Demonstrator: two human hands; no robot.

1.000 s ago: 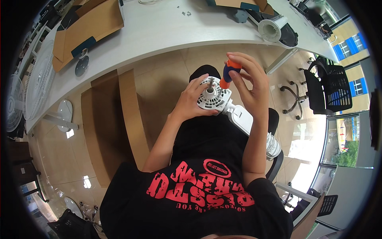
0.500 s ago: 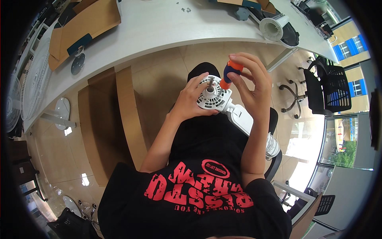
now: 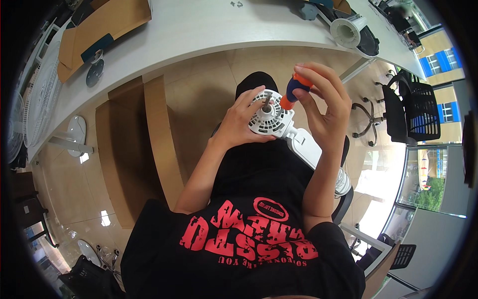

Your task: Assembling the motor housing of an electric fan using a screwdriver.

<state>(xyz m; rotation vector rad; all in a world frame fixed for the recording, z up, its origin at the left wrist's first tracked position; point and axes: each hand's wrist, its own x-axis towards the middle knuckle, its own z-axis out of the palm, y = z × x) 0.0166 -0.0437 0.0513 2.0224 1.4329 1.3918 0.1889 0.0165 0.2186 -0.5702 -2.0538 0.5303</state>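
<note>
Left hand (image 3: 240, 119) clamps the rim of the white fan head (image 3: 278, 126), thumb along its near edge, fingers over the slotted face; right hand (image 3: 327, 102) grips the orange-and-blue screwdriver (image 3: 297, 89) by its handle, fingertips near the top end; the two hands are apart, one on each side of the slotted face. Fan head sits over the lap, metal shaft (image 3: 268, 103) pointing up and away, white neck (image 3: 304, 145) running down to the right under the right forearm; coiled white cord (image 3: 342, 182) lies beyond that forearm; the driver leans over the right part of the face; its tip is too small to tell whether it is seated. To work this well, I'd say line the driver up with the screw axis, seat the tip fully, press before turning; brace the head firmly against the thighs, since the left grip alone likely lets it twist; left fingers best clear of the tip in case of a slip; small metal pieces (image 3: 237, 4) lie on the table (image 3: 199, 30), out of elbow reach.
</note>
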